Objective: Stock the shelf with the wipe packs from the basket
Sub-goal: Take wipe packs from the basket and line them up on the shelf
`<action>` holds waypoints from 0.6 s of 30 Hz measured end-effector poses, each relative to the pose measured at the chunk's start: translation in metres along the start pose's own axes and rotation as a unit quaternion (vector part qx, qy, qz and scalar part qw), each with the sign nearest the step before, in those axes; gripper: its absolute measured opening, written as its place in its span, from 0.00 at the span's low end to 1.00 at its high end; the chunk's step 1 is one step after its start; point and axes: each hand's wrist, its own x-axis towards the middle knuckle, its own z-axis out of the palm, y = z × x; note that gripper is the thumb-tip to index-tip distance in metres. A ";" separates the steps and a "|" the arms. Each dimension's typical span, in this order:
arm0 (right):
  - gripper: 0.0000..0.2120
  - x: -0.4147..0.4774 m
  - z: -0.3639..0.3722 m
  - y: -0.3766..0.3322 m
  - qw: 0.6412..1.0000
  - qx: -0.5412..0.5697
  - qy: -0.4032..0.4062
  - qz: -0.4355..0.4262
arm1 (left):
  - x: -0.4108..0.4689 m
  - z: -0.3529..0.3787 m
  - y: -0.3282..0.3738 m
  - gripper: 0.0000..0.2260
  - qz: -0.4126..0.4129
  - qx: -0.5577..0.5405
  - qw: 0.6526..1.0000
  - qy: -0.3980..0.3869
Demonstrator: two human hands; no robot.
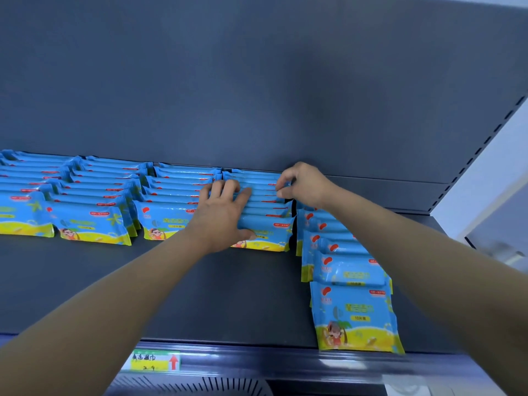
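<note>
Blue and yellow wipe packs stand in rows on the dark shelf. My left hand grips the row of wipe packs in the middle, fingers over the tops and thumb on the front pack. My right hand pinches the back end of that same row near the shelf's rear wall. Under my right forearm a longer row of packs runs forward to the shelf's front edge. No basket is in view.
Three more rows of packs fill the shelf to the left. A yellow price label with a red arrow sits on the front rail. The slotted shelf upright rises at the right.
</note>
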 end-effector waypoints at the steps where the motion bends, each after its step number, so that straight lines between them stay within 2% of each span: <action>1: 0.06 -0.002 0.001 -0.001 1.000 -0.006 -0.002 -0.009 | -0.001 -0.001 0.001 0.37 0.006 -0.001 1.000 0.015; 7: 0.07 -0.002 0.003 -0.010 0.994 -0.108 -0.017 -0.013 | -0.005 -0.001 0.000 0.27 0.015 -0.036 0.999 0.029; 13: 0.14 -0.001 0.000 -0.010 0.995 -0.100 -0.021 0.008 | -0.013 -0.002 -0.003 0.22 0.015 -0.064 0.996 0.068; 17: 0.03 -0.006 0.000 -0.012 0.994 -0.107 0.000 -0.004 | -0.014 -0.001 -0.002 0.18 0.020 -0.068 0.995 0.072; 18: 0.05 -0.009 0.000 -0.013 0.994 -0.112 0.016 -0.009 | -0.013 -0.002 -0.002 0.18 0.020 -0.069 0.995 0.070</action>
